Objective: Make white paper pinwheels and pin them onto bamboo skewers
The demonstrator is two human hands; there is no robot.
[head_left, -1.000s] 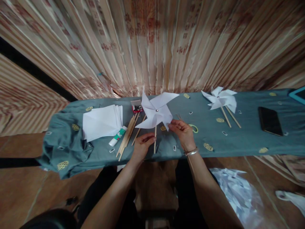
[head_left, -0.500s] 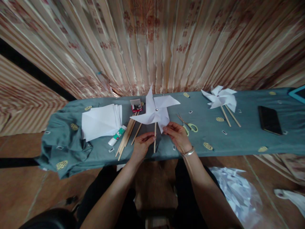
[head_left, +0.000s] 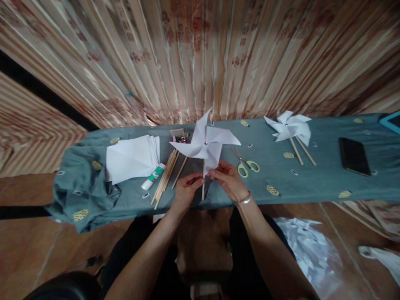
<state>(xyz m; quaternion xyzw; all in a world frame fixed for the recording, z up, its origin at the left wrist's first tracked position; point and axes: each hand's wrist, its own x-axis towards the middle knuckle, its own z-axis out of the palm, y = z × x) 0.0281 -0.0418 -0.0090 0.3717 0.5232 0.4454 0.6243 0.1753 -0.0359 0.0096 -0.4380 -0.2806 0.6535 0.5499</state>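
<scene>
Grip: left hand (head_left: pixel 186 189) pinching a stick (head_left: pixel 203 193), right hand (head_left: pixel 231 181) with fingertips at the lower blade of the white pinwheel (head_left: pixel 197 151); can't tell from here if that one's pinched or just nudged. Patterned curtain (head_left: pixel 200 62) behind, long cloth-covered surface (head_left: pixel 312 183) in front of it. The held pinwheel is over the middle of the surface, at the top of its stick. Change: it's turned clockwise over the last second, right hand coming in with the blade till it's next to the left. Left has hardly moved. I'd read that as the wheel turning freely on its stick. Others haven't shifted: two overlapping pinwheels (head_left: pixel 290 132) off to the right, paper stack (head_left: pixel 133 160) at left, phone (head_left: pixel 354 157) far right, loose sticks (head_left: pixel 165 179) left of the left hand, scissors (head_left: pixel 243 161) above the right hand, glue stick (head_left: pixel 153 176) by the paper. Small box (head_left: pixel 178 137), now partly behind a blade. Smallest: shiny pin (head_left: pixel 206 143) at the hub.
</scene>
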